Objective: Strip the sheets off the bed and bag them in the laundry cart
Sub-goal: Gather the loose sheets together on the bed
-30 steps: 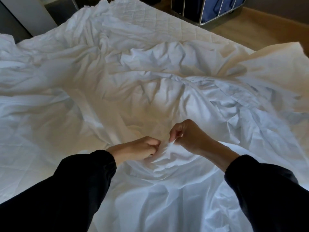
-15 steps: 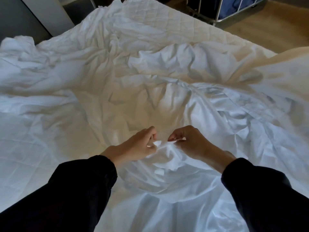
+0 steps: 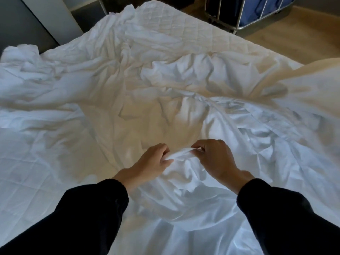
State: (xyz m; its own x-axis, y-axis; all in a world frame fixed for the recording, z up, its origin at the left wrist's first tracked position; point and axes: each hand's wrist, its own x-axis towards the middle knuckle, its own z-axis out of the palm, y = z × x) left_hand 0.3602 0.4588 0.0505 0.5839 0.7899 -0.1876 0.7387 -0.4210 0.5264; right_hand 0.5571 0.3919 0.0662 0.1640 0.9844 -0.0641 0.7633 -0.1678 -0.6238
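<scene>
No word, label, brand mark, number or sign can be read anywhere, neither on the white sheets (image 3: 165, 111), nor on the quilted mattress pad (image 3: 184, 30), nor on the laundry cart (image 3: 257, 11) beyond the bed's far corner.

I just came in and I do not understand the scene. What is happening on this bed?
A person is stripping the bed. The left hand and the right hand each pinch a raised fold of the white sheet, close together at the near side. The sheet lies loose and crumpled over the quilted mattress. The cart stands beyond the far corner; nothing is bagged yet.
</scene>
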